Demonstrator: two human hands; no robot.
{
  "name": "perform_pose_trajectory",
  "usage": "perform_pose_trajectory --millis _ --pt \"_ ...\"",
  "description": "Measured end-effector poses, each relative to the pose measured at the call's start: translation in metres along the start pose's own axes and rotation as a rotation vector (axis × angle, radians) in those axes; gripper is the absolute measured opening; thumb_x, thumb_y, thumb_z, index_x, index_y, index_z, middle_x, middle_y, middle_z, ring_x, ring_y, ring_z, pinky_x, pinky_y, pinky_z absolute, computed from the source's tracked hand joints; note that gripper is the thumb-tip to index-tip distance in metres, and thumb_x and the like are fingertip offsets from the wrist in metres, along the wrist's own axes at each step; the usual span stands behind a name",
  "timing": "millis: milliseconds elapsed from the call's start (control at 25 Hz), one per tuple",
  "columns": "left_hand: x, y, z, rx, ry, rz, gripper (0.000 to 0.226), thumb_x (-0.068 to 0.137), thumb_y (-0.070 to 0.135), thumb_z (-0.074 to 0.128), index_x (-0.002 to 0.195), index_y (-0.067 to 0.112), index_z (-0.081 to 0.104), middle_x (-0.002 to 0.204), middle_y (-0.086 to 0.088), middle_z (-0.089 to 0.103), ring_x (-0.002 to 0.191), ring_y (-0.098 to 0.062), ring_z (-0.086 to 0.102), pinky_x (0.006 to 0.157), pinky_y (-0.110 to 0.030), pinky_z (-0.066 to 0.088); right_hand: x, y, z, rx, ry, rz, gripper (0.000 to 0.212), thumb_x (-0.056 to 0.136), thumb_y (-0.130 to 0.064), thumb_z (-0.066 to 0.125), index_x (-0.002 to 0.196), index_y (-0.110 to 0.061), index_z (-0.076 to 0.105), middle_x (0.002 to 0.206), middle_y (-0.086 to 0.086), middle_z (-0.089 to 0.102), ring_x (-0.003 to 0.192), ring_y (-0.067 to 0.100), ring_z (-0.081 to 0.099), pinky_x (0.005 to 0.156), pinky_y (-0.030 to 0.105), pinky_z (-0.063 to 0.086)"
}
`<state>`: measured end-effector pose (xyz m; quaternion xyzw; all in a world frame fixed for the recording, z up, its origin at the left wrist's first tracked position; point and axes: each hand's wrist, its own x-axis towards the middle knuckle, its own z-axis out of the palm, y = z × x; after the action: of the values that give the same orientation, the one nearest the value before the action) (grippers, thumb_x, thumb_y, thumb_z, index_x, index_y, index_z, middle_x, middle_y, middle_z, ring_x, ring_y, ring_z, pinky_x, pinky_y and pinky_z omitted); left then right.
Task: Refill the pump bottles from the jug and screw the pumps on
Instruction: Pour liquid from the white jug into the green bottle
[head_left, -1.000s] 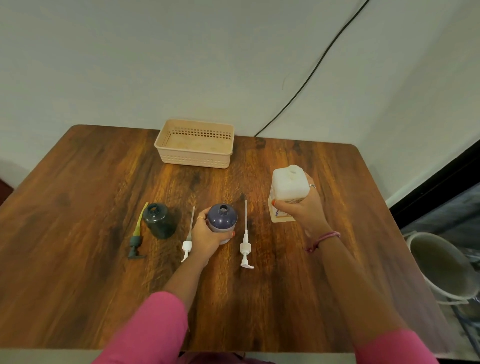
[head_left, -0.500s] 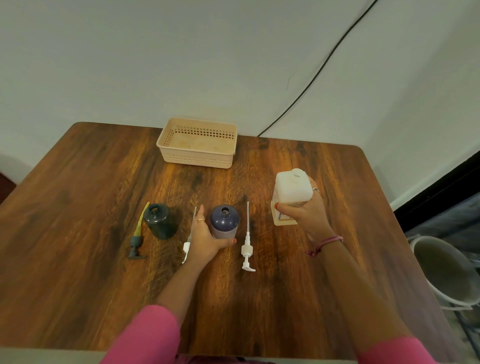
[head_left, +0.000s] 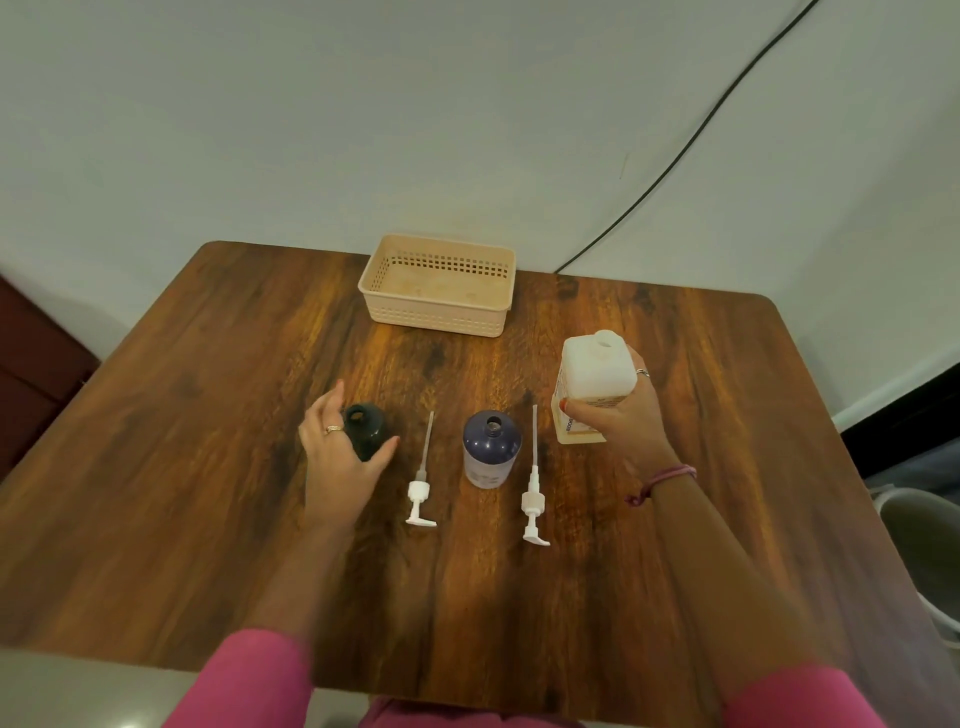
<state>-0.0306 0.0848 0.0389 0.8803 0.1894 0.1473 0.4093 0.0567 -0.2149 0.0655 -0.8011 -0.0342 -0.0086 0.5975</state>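
Left hand (head_left: 340, 457) around dark bottle (head_left: 365, 427), right hand (head_left: 618, 415) gripping jug (head_left: 592, 382)

1. We see both arms in bright pink sleeves, pushed up so the forearms are bare.
2. Left hand (head_left: 340, 457): one gold-toned ring.
3. Right hand (head_left: 621, 423): one silver-toned ring; nail on the visible thumb painted orange-red.
4. Right wrist: pink and dark red thread bands, loose end hanging.
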Motion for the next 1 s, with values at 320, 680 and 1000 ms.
perform_pose_trajectory --millis 320,680,1000 --pt "0.019 -0.045 0.002 -0.117 -0.2 -0.167 0.102 0.07 0.022 0.084 0.149 0.019 0.02 0.154 -0.005 0.025 0.14 -0.022 0.029 0.115 -0.037 0.027 0.01 -0.003 0.028 -0.028 0.05 0.036 0.087 0.068 -0.021 0.083 0.138 -0.024 0.032 0.126 0.001 0.049 0.116 0.016 0.05 0.083 0.025 0.053" --pt "0.041 -0.053 0.001 -0.153 -0.293 -0.178 0.09 0.067 0.024 0.085 0.142 0.017 0.036 0.145 -0.006 0.043 0.131 -0.022 0.044 0.11 -0.041 0.037 0.009 -0.027 0.043 -0.041 0.134 0.026 0.087 0.067 -0.014 0.083 0.137 -0.023 0.033 0.122 0.0 0.051 0.111 0.012 0.052 0.074 0.018 0.054" --pt "0.076 0.036 -0.031 -0.343 -0.246 0.104 0.075 0.065 0.021 0.085 0.124 0.034 0.04 0.13 0.001 0.046 0.118 -0.012 0.048 0.1 -0.03 0.045 0.021 -0.097 0.045 -0.072 0.162 -0.09 0.079 0.063 -0.003 0.082 0.126 -0.027 0.04 0.109 -0.009 0.053 0.098 0.005 0.056 0.063 0.012 0.053"
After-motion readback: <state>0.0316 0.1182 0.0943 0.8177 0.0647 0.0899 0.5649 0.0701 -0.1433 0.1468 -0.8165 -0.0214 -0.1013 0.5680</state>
